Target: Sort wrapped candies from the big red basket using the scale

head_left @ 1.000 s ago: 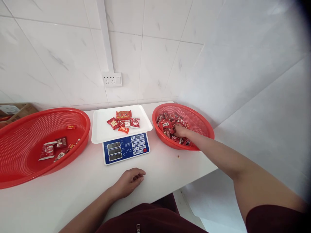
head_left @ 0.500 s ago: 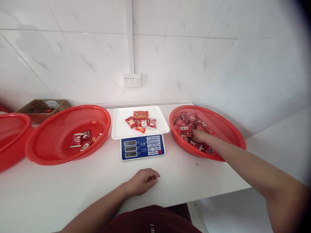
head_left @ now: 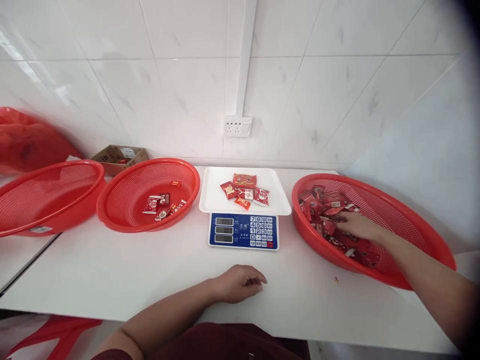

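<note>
Five small wrapped snack packets [head_left: 245, 193] lie on the white tray [head_left: 210, 201] of a blue-faced digital scale [head_left: 243, 231]. To the right, a red mesh basket [head_left: 313, 237] holds a heap of wrapped sweets [head_left: 333, 201]. The right hand [head_left: 354, 226] reaches in, touching wrappers; whether its fingers grip one cannot be told. The left hand [head_left: 238, 284] rests on the white table [head_left: 150, 270] before the scale, fingers loosely curled, thumb slightly apart. Left of the scale, another red basket [head_left: 122, 200] contains a few packets.
</note>
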`<state>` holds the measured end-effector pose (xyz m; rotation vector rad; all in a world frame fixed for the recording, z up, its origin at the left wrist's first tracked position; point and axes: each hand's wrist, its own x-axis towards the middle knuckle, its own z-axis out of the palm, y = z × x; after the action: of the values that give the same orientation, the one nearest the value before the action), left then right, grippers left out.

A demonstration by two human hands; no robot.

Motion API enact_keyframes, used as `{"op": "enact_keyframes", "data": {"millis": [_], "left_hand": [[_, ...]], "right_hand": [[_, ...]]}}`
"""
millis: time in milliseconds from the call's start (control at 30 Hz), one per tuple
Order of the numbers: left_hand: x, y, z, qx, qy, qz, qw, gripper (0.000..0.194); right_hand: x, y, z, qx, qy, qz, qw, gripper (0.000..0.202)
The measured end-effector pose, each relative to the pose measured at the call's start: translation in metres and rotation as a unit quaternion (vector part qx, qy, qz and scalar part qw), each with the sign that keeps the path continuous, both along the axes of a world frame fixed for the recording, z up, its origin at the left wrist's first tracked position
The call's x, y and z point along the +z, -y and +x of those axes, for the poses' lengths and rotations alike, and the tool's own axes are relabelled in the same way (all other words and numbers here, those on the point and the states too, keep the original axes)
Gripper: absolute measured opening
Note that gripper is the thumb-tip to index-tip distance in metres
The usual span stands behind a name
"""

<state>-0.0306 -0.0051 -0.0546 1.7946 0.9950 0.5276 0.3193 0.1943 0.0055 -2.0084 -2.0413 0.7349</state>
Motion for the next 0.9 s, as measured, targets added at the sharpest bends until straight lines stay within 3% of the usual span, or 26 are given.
{"op": "enact_keyframes", "data": {"millis": [100, 233, 267, 300, 333, 633, 900], "left_hand": [[0.003, 0.0, 0.0, 0.01, 0.002, -0.014, 1.0, 0.028], [0.009, -0.001, 0.001, 0.018, 0.005, -0.032, 0.999, 0.026], [0.01, -0.001, 0.002, 0.019, 0.006, -0.034, 0.999, 0.026], [0.01, -0.002, 0.002, 0.02, 0.005, -0.038, 0.999, 0.025], [0.01, -0.003, 0.002, 0.022, 0.004, -0.041, 0.999, 0.026], [0.024, -0.004, 0.007, 0.026, 0.025, -0.111, 0.993, 0.032], [0.034, -0.002, 0.008, 0.036, 0.054, -0.148, 0.987, 0.035]], "right_hand": [[0.025, 0.013, -0.001, -0.09, -0.101, -0.031, 0.99, 0.016], [0.055, 0.031, -0.007, -0.191, -0.276, -0.049, 0.941, 0.027], [0.059, 0.034, -0.008, -0.196, -0.322, -0.051, 0.925, 0.026], [0.061, 0.037, -0.009, -0.211, -0.439, -0.075, 0.87, 0.024], [0.063, 0.039, -0.01, -0.221, -0.479, -0.072, 0.847, 0.021], [0.063, 0.05, -0.016, -0.256, -0.625, -0.016, 0.738, 0.019], [0.067, 0.051, -0.019, -0.292, -0.664, -0.004, 0.688, 0.013]]}}
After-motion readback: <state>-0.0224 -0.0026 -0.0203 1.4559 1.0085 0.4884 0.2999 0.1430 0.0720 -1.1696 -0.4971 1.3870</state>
